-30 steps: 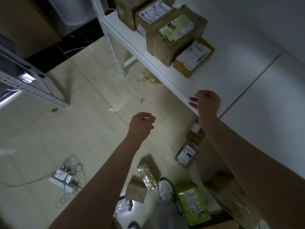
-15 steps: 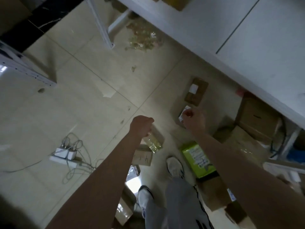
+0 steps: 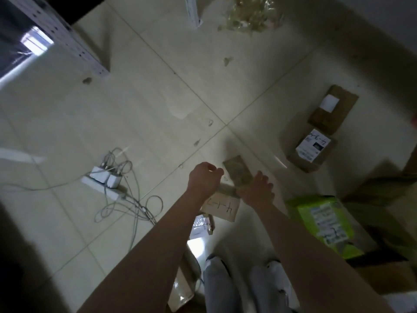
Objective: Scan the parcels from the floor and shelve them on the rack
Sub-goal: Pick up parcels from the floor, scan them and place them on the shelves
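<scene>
Stands over pale floor tiles [image 3: 135,105], looking straight down. Reaches with the right grip [image 3: 256,187] to the taped parcel [image 3: 238,171] and curls the fingers round its near end, grasping it. Finds that parcel flat on the floor at the far edge of the marked box [image 3: 222,205], a small brown carton with handwritten figures on top, seemingly resting against it. Sees its long axis running away from the marked box, far end pointing ahead and slightly left, near end hidden under the knuckles.

Holds the left grip [image 3: 205,177] clenched over the marked box's far left corner, thumb against forefinger, with nothing seen inside it. Hangs just beside the taped parcel; cannot tell whether touching.

Has more parcels lying around:
- a labelled carton [image 3: 312,147] beyond and right of the marked box
- a brown carton [image 3: 334,109] with a white square, farther off the same way
- a green bag [image 3: 325,222] to the right of the marked box
- a silvery packet [image 3: 200,224] just on its near side, beside the left forearm

Has a white power strip [image 3: 103,180] with tangled cables well left of the marked box. Plants white shoes [image 3: 278,272] on its near side. Far beyond it, makes out a rack post [image 3: 193,12] and a wad of clear wrap [image 3: 250,14].
</scene>
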`<state>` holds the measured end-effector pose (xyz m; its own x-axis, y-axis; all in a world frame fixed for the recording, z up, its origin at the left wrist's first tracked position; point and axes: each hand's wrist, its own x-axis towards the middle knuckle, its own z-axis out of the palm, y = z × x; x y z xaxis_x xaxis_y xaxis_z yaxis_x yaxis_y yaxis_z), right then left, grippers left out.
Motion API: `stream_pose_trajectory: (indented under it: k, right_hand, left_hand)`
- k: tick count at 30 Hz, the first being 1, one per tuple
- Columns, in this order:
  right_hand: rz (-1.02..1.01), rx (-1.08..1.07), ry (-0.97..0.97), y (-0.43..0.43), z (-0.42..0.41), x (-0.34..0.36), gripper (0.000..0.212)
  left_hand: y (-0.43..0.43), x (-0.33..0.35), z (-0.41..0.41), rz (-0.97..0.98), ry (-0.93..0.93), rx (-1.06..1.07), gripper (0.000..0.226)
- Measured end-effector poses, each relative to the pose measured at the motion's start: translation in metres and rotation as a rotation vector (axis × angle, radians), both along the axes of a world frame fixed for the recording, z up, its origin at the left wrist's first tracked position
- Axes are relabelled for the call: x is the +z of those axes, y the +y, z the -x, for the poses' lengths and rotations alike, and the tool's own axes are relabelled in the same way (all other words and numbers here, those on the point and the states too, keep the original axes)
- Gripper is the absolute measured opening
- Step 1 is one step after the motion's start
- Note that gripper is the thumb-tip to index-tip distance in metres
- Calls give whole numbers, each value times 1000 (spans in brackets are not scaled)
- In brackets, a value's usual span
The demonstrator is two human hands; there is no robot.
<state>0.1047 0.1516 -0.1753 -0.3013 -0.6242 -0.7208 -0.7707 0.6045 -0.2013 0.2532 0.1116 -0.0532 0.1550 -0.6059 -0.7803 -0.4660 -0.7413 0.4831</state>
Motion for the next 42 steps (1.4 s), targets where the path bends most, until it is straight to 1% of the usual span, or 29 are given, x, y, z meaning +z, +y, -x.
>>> stream_pose_trajectory:
  k: [2, 3, 6, 8, 10, 12, 14, 15, 17, 21, 22, 24, 27, 29, 30, 33, 34, 36, 39, 41, 42]
  right_hand:
    - [-46, 73, 45, 5, -4, -27, 111]
    - [-58, 115, 62, 7, -4, -41, 112]
    - [-13, 241, 133, 13, 5, -75, 108]
    - [42, 243, 140, 14, 11, -84, 106]
    - [85, 176, 112, 17, 13, -82, 104]
    - [115, -32, 20, 18, 18, -64, 96]
    - [189, -233, -89, 23, 25, -33, 80]
    - [225, -296, -126, 26, 29, -10, 74]
    - [285, -366, -154, 26, 35, 46, 73]
    - [464, -524, -261, 22, 46, 189, 72]
    - [498, -561, -305, 22, 48, 227, 73]
    - [542, -652, -455, 24, 55, 300, 73]
    - [625, -819, -678, 27, 62, 405, 45]
    - [678, -878, -778, 31, 63, 470, 38]
    - [697, -877, -819, 33, 63, 499, 38]
    - [737, -878, -846, 49, 58, 570, 37]
    - [744, -895, -858, 56, 55, 591, 35]
    - [764, -904, -885, 74, 51, 633, 32]
    - [789, -805, -900, 102, 54, 683, 27]
    - [819, -870, -958, 116, 63, 715, 35]
    - [860, -934, -968, 122, 71, 730, 33]
  left_hand:
    - [5, -21, -3, 3, 12, 1, 36]
    - [7, -30, -4, 4, 20, 13, 37]
    - [10, -54, -9, 5, 33, 51, 37]
    - [13, -61, -12, 3, 42, 79, 36]
    - [19, -61, -16, -3, 55, 128, 39]
    - [29, -55, -17, -7, 55, 198, 61]
    - [42, -43, -14, -17, 54, 285, 84]
    - [48, -30, -10, -32, 55, 328, 90]
    - [54, 13, 3, -65, 76, 387, 93]
    - [49, 137, 42, -43, 154, 447, 70]
    - [47, 169, 53, -36, 189, 454, 70]
    - [45, 235, 71, -26, 254, 519, 77]
    - [50, 325, 90, 7, 365, 696, 88]
    - [59, 377, 99, 6, 455, 748, 89]
    - [63, 400, 104, 1, 516, 748, 83]
    - [76, 463, 118, 20, 745, 715, 40]
    - [81, 483, 122, 47, 800, 721, 34]
    - [90, 520, 126, 112, 867, 754, 39]
    - [106, 576, 123, 209, 897, 700, 42]
    - [116, 609, 117, 260, 895, 650, 41]
    - [119, 622, 115, 295, 890, 618, 43]
